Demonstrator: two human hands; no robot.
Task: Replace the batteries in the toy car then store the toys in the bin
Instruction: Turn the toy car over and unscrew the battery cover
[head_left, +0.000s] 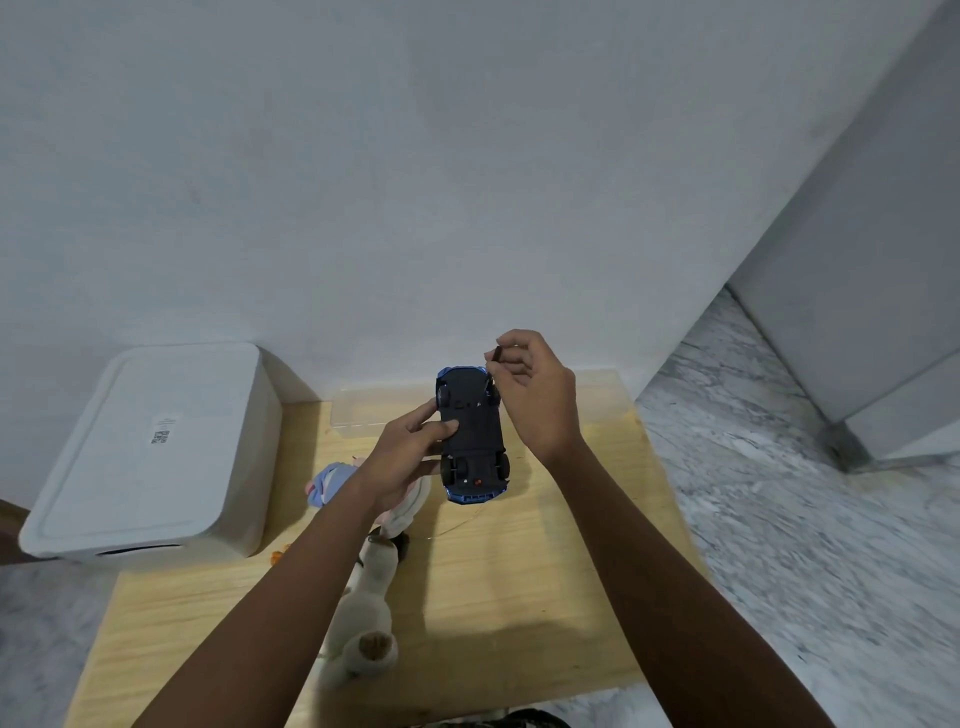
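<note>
The left hand (415, 447) grips the upturned toy car (471, 431) while the raised right hand (535, 395) pinches a small dark piece (497, 355).

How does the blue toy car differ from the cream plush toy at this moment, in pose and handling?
The blue toy car is held up off the table, underside facing the camera, gripped by the left hand; the cream plush toy lies on the wooden table, untouched by either hand. The car is hard, dark and glossy blue; the plush is soft and pale. The right hand pinches a small dark part beside the car. Neither toy is in a bin.
</note>
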